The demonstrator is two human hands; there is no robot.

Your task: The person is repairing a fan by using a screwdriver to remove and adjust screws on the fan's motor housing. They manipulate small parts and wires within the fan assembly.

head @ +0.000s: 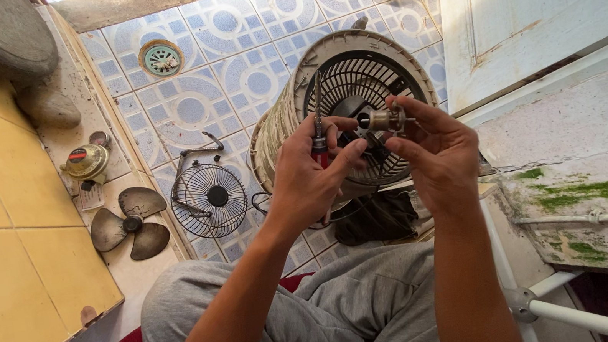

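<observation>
My left hand [312, 174] grips a screwdriver [319, 126] with a red and black handle, its metal shaft pointing up. My right hand [437, 154] pinches a small metal fan part [384, 118] between thumb and fingers, close to the screwdriver. Both hands hover above a round beige fan housing [286, 119] with a dark grille, which stands on the patterned tile floor. My knees in grey trousers [352, 312] fill the lower middle.
A dark three-blade fan propeller [127, 225] and a wire fan guard [209, 200] lie on the floor at left. A small brass-coloured motor cover [86, 162] sits above them. A floor drain [161, 58] is further off. A white door [538, 3] stands right.
</observation>
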